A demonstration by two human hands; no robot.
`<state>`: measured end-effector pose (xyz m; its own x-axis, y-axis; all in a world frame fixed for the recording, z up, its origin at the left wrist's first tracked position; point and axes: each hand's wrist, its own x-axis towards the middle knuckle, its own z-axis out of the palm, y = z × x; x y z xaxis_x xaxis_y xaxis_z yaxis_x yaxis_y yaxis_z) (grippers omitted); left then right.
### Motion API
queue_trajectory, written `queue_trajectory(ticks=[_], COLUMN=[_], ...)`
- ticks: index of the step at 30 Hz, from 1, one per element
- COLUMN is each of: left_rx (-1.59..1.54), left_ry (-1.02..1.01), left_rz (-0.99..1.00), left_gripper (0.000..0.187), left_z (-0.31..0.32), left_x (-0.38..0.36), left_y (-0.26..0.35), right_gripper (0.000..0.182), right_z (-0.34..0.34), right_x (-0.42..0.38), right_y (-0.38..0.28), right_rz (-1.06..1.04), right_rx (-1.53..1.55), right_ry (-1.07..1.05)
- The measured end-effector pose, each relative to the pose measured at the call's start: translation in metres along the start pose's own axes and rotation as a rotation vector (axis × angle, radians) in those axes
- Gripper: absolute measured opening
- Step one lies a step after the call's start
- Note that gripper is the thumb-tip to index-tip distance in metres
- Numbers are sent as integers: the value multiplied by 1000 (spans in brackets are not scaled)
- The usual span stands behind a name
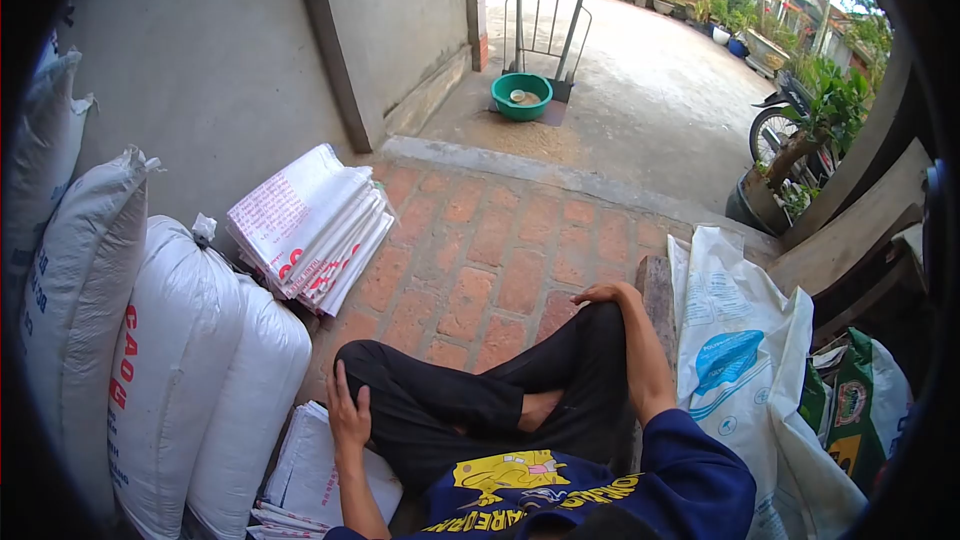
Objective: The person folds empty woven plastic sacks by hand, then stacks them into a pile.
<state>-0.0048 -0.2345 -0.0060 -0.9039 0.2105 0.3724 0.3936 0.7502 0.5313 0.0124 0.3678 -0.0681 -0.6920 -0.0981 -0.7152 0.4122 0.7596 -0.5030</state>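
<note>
I sit cross-legged in black trousers (440,385), with a bare foot (540,408) showing between the legs. At the left knee rests my left hand (350,408), its fingers stretched out along the cloth and holding nothing. My right hand (608,294) lies over the top of the right knee, fingers extended and free of any object. Close to the left hand is a low stack of folded white sacks (315,470). A taller pile of flat printed sacks (315,225) stands farther forward on the left. Beside my right arm is a white sack with a blue print (735,360).
Full white sacks (175,360) line the wall at left. Ahead, past a brick floor (465,300) and a concrete sill (560,175), a green basin (521,112) sits by a metal hand truck (550,20). A potted plant (765,200) and a motorbike (772,132) are at right.
</note>
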Motion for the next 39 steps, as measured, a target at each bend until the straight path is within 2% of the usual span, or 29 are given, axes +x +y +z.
queue_trajectory(ticks=[2,4,5,7,11,12,16,18,21,22,24,25,28,29,31,32,34,35,37,39], left_rx=[-81,198,205,523,448,362,416,313,287,288,243,246,341,344,477,479,524,523,422,478], left_ry=[-23,-2,-10,0,-21,-122,-34,71,22,21,-51,-53,-212,-218,-229,-232,-187,-193,-124,-125], left_rz=[-49,-261,-259,-304,-502,-605,-456,-345,-243,-244,-257,-252,-501,-490,-577,-575,-387,-394,-356,-318], left_gripper=[61,55,55,48,50,50,48,46,56,56,75,75,97,97,85,85,64,64,46,43], left_z=[-3,-7,-12,-23,-29,-29,-17,-17,-30,-32,-37,-41,-52,-51,-47,-44,-39,-39,-42,-51], left_x=[-24,-41,-45,-53,-58,-60,-84,-95,-99,-98,-97,-93,-67,-62,-57,-57,-66,-71,-74,-73], left_y=[-22,-41,-46,-51,-94,-106,-126,-137,-140,-147,-162,-160,-148,-143,-137,-141,-149,-149,-143,-131], right_gripper=[71,71,72,72,75,75,76,76,77,77,74,74,72,72,71,73,74,74,74,74], right_z=[1,-2,-2,-1,-5,-4,-4,-4,-4,-3,0,2,6,7,6,6,8,7,6,7], right_x=[-13,-15,-14,-14,-28,-31,-30,-36,-29,-28,-27,-24,-25,-34,-40,-35,-29,-28,-24,-19], right_y=[-10,-13,-13,-16,-32,-34,-33,-37,-30,-29,-26,-20,-12,-21,-24,-21,-18,-17,-13,-4], right_rz=[106,96,86,111,73,80,63,98,102,103,53,52,37,84,137,109,84,93,105,52], right_rx=[23,17,5,-25,-41,-14,8,47,58,59,25,31,59,93,128,114,99,106,115,86], right_ry=[122,120,111,127,118,132,153,171,137,135,212,213,237,256,276,267,246,239,229,257])
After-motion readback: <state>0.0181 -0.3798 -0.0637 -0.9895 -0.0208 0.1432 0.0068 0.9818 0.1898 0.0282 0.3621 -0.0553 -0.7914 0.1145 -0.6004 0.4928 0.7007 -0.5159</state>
